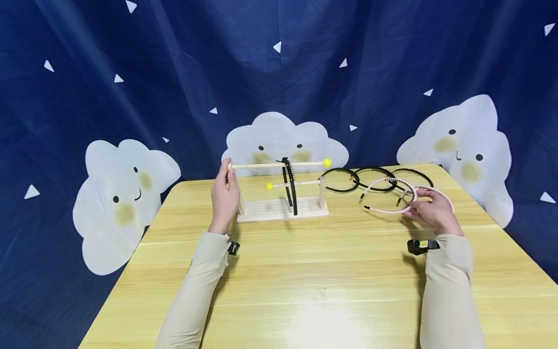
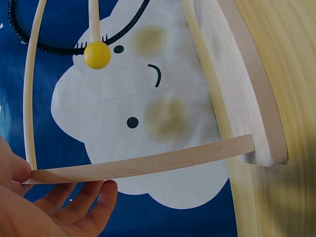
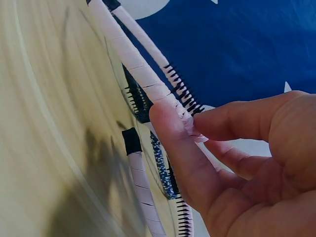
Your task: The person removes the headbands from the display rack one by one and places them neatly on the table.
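A wooden rack (image 1: 261,209) has an upper and a lower rod, each tipped with a yellow ball. A black toothed headband (image 1: 294,196) hangs around its rods. My left hand (image 1: 225,201) holds the top of the rack's left post (image 2: 133,167) between thumb and fingers. On the right, my right hand (image 1: 436,214) pinches a pink headband (image 3: 136,64) by its curved middle, its black-tipped ends pointing left. A second pink headband (image 3: 143,197) lies just behind and below that hand, partly hidden by it.
Right of the rack, a row of black headbands (image 1: 342,190) lies toward the table's back edge. The wooden table (image 1: 314,271) meets a dark blue curtain (image 1: 196,58) with white clouds behind. Each wrist wears a small black camera (image 1: 418,246).
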Demonstrator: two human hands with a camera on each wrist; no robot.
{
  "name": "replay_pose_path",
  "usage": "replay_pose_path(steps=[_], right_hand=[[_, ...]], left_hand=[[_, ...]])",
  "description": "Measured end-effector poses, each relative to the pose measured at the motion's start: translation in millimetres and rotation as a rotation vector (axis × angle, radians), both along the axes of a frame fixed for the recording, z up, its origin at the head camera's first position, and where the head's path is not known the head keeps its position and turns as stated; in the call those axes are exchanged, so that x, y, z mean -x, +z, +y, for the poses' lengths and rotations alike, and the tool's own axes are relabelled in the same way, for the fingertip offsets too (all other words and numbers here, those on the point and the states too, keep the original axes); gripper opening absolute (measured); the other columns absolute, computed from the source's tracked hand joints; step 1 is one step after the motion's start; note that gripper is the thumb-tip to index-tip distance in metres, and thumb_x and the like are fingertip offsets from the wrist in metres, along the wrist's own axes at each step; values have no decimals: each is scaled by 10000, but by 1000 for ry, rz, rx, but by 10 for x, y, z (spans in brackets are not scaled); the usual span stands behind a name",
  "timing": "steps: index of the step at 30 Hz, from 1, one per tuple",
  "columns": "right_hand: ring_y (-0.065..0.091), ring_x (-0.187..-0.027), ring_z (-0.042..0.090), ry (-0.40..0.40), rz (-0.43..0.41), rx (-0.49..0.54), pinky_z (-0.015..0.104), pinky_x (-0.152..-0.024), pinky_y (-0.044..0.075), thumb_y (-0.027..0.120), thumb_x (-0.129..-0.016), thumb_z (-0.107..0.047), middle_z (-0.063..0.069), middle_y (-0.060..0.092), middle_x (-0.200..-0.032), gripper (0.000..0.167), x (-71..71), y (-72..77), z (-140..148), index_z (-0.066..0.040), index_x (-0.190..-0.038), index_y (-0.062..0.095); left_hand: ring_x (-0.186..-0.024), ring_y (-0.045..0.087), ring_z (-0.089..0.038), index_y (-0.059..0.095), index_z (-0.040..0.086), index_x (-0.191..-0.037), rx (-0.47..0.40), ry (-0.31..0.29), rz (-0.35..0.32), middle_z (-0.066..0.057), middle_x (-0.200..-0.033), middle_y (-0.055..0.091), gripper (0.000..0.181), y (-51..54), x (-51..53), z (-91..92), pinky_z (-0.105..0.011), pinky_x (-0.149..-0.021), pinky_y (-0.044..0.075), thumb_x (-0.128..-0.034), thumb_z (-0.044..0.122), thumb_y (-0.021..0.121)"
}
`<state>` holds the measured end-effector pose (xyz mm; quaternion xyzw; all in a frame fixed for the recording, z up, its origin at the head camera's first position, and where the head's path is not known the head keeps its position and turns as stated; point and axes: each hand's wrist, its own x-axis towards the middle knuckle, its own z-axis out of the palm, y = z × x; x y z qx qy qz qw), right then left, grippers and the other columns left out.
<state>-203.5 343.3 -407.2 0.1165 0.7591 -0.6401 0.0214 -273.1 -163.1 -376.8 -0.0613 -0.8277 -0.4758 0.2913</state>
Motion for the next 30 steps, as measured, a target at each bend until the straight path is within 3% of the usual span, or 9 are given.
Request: replay_pose_path(steps=[9,30], right_hand=[[714,-741,62,17,-80,-4,233,-828,586,475,-1031,25,41,630,-891,657,25,-29,-16,122,-1565,106],[700,-721,44,66,-101,-87,223,-798,592,458,-1026,22,46,640,-891,623,41,-80,-13,182,-1536,138]], left_hand=[[-1295,571,-285,487,176,-1531,-1,-4,-6,-94,-1504,548,422,2,-13,3,-476,-1068,466,-1115,212,419],[-1287,572,-290,492,186,-1527,10,3,-3,-104,-1482,564,419,10,-15,-1,-479,-1068,466,-1115,217,420]])
